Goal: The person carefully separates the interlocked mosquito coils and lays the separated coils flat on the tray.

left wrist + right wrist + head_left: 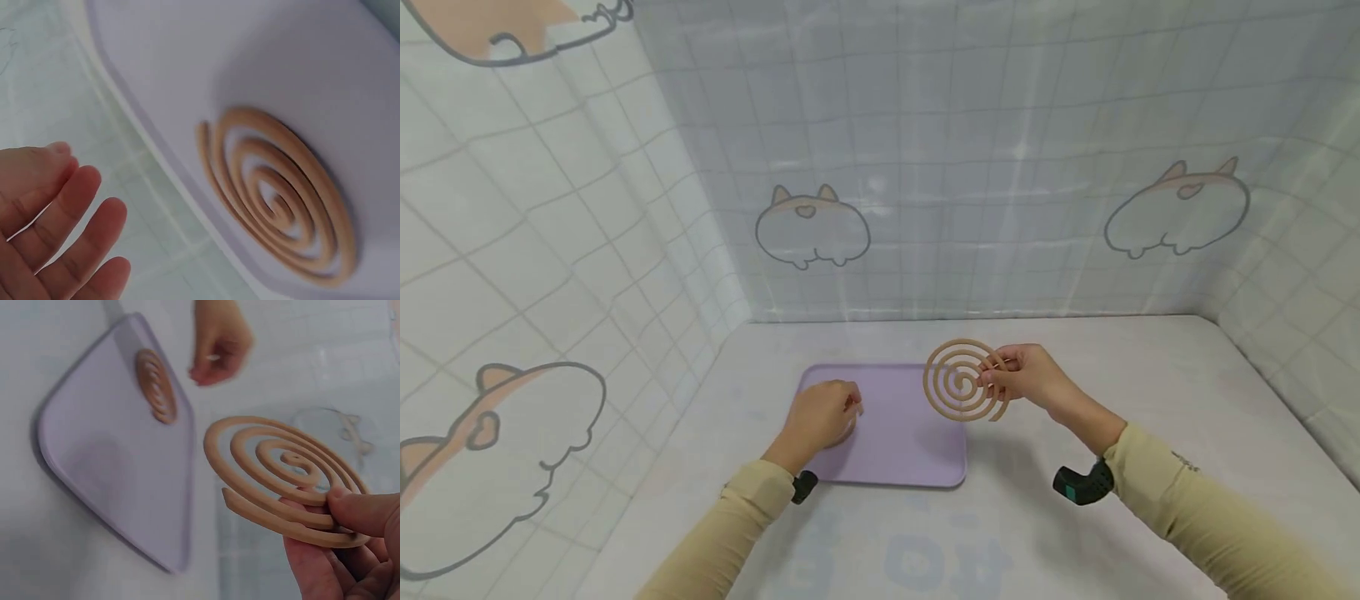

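Note:
My right hand point(1026, 379) pinches a tan spiral mosquito coil point(942, 383) by its right side, thumb on one face and fingers behind. It is raised over the right edge of the lilac tray point(902, 450), tilted so its rings face the head camera. A second mosquito coil point(340, 234) lies flat on the tray, mostly hidden under my left hand in the head view. My left hand point(826, 414) hovers above that coil, apart from it. Its fingers point(81, 237) are loosely bent, with nothing between them.
The tray rests on a white tabletop point(1150, 367). A tiled-pattern sheet with cartoon animals point(812, 229) hangs behind, and similar sheeting point(512, 275) closes in the left and right sides. Dark bands point(1082, 483) sit at both wrists.

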{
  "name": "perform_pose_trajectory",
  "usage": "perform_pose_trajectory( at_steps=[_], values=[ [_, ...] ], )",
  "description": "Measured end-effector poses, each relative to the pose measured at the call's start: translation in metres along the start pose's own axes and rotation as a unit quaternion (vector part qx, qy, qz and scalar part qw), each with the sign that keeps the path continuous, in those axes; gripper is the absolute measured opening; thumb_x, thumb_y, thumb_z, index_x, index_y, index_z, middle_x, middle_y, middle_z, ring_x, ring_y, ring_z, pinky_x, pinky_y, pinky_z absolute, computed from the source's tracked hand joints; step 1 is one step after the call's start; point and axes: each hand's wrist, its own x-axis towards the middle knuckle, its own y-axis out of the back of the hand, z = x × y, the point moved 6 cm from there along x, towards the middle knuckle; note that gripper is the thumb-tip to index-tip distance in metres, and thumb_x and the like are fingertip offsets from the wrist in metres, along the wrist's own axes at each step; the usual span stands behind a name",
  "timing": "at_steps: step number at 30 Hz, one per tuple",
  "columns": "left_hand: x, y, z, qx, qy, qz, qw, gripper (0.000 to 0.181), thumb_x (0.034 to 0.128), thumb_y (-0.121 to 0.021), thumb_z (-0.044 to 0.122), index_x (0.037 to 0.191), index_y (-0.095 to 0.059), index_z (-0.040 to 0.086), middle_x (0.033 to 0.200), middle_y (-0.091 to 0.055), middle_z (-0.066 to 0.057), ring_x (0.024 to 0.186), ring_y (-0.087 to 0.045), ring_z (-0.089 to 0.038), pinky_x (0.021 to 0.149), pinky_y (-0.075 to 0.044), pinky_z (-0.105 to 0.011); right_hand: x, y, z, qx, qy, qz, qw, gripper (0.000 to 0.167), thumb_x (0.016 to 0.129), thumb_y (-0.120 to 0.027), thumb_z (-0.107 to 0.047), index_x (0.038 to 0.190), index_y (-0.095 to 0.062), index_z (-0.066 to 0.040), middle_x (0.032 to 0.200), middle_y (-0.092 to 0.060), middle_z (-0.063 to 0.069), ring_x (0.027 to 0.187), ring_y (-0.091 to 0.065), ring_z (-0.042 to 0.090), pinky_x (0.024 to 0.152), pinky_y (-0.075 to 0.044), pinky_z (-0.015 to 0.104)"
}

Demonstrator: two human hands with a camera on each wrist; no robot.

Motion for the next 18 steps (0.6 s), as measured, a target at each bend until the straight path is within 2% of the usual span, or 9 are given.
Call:
perform_pose_trajectory(
  at_steps=[4, 9, 14, 18],
  values=[
    [0.005, 0.001, 0.007, -0.042, 0.023, 0.009, 0.9988, 0.004, 0.0855, -0.065, 0.022, 0.083, -0.067, 0.019, 0.076, -0.064, 0.009, 0.069, -0.058, -0.008, 0.058, -0.045, -0.027, 0.015, -0.026, 0.016, 0.019, -0.009, 0.005, 0.9998, 0.019, 0.086, -0.064, -0.005, 0.098, -0.06, 0.009, 0.083, -0.069, 0.016, 0.063, -0.062, 0.015, 0.057, -0.052, 0.028],
    [0.008, -0.004, 0.008, -0.093, 0.043, 0.015, 0.9946, 0.004, 0.0858, -0.064, 0.021, 0.086, -0.067, 0.018, 0.076, -0.065, 0.009, 0.065, -0.057, -0.005, 0.056, -0.045, -0.024, 0.033, -0.058, 0.033, 0.038, -0.02, 0.008, 0.9991, 0.016, 0.085, -0.065, -0.005, 0.096, -0.062, 0.008, 0.081, -0.069, 0.018, 0.06, -0.064, 0.016, 0.055, -0.052, 0.028],
    [0.011, -0.011, 0.006, -0.099, 0.054, 0.017, 0.9935, 0.006, 0.0858, -0.063, 0.022, 0.088, -0.067, 0.018, 0.075, -0.064, 0.009, 0.064, -0.057, -0.005, 0.055, -0.044, -0.024, 0.044, -0.077, 0.046, 0.001, -0.039, 0.034, 0.9986, 0.014, 0.083, -0.067, -0.006, 0.094, -0.067, 0.002, 0.073, -0.068, 0.009, 0.055, -0.06, 0.015, 0.052, -0.052, 0.028],
    [0.013, -0.015, 0.005, -0.11, 0.058, 0.012, 0.9922, 0.008, 0.0858, -0.063, 0.021, 0.091, -0.068, 0.017, 0.078, -0.066, 0.006, 0.066, -0.058, -0.007, 0.055, -0.045, -0.024, 0.05, -0.085, 0.053, -0.026, -0.044, 0.05, 0.9975, 0.013, 0.08, -0.07, -0.007, 0.092, -0.069, -0.001, 0.07, -0.068, 0.008, 0.053, -0.06, 0.015, 0.05, -0.052, 0.028]
  ],
)
